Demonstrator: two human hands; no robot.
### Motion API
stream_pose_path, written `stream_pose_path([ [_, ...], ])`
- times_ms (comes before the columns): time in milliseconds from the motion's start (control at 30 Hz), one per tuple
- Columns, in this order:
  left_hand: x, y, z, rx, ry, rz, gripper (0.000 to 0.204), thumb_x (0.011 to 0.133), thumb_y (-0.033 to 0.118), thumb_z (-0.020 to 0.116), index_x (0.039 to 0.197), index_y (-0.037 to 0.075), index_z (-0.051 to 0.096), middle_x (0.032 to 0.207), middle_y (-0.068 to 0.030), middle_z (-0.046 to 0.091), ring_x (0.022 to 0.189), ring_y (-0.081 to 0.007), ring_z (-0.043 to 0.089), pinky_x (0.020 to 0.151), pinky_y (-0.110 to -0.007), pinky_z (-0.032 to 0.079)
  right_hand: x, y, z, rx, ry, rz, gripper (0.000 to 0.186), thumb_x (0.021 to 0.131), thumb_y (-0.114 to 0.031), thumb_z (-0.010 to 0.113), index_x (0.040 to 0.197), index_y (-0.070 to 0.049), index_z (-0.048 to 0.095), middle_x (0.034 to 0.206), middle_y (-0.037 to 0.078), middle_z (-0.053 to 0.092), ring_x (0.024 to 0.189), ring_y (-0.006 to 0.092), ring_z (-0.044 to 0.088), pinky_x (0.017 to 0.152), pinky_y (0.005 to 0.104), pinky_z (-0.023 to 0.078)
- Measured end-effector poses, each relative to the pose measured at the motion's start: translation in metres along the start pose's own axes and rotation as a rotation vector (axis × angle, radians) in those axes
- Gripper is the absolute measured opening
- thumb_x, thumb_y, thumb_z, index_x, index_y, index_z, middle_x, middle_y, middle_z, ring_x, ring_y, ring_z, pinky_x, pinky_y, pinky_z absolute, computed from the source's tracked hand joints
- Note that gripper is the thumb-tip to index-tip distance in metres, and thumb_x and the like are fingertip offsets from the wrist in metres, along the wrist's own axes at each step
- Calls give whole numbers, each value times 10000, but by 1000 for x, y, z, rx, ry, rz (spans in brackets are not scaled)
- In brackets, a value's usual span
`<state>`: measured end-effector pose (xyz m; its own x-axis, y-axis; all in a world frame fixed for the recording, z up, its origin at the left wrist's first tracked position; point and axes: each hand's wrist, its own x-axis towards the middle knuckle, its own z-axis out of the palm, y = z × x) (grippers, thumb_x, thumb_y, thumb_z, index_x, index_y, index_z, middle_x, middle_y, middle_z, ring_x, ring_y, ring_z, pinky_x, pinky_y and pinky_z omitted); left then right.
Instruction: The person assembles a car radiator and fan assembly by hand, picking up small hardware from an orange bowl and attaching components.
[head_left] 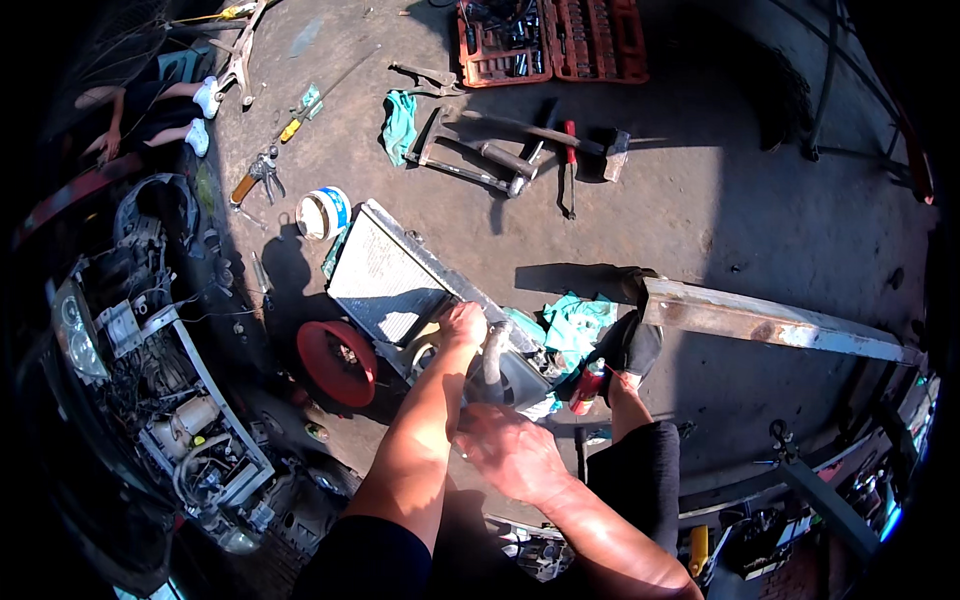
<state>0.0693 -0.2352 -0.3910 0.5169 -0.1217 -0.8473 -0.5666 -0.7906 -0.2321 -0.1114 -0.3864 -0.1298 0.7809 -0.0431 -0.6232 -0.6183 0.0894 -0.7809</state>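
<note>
A car radiator (385, 275) with pale fins and a metal side tank lies tilted in front of me, partly in shadow. A grey curved hose (493, 362) sits at its near end, beside a dark fan shroud. Over the radiator's near part, my left hand (463, 325) is closed in a fist; whatever it grips is hidden under the fingers. Closer to me, my right hand (510, 455) is held beside my left forearm with its fingers curled, and what they hold cannot be made out. A red spray can (587, 388) stands to the right of the radiator, next to teal cloths (577, 325).
A red bowl (337, 362) and a white-and-blue tub (323, 213) sit left of the radiator. Beyond lie a sledgehammer (615, 157), a hacksaw (455, 170) and an orange socket case (600, 45). A rusty metal beam (770, 318) stretches right. An opened-up car front (185, 420) stands left; another person sits behind it.
</note>
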Motion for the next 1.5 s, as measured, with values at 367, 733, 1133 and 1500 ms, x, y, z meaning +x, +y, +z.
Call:
stream_pose_path([
  [367,-8,-8,29,-16,331,97,228,938,118,557,1084,9,693,964,-225,761,926,-369,769,813,-480,613,1,-4,-2,-10,-14,-22,486,993,-395,655,1337,-59,582,1202,182,695,1022,406,710,855,497,582],
  [733,-11,-5,12,-14,186,107,259,945,138,568,1095,10,735,1031,-234,766,985,-388,763,848,-491,605,1,-10,-6,-42,-66,36,474,971,-356,695,1326,-57,598,1144,172,713,1018,373,724,850,488,587],
  [1133,-8,-16,21,-2,109,133,284,968,152,542,1141,-22,684,1029,-235,764,979,-385,763,834,-473,607,1,-7,2,-18,-5,12,471,966,-356,709,1313,-52,617,1118,147,731,1029,356,723,884,472,575],
  [1500,-9,-14,31,-104,198,98,238,899,152,592,923,41,801,996,-166,782,988,-318,770,846,-451,603,3,-11,-2,-14,15,0,471,966,-353,705,1309,-44,608,1079,140,735,985,352,728,848,462,583],
])
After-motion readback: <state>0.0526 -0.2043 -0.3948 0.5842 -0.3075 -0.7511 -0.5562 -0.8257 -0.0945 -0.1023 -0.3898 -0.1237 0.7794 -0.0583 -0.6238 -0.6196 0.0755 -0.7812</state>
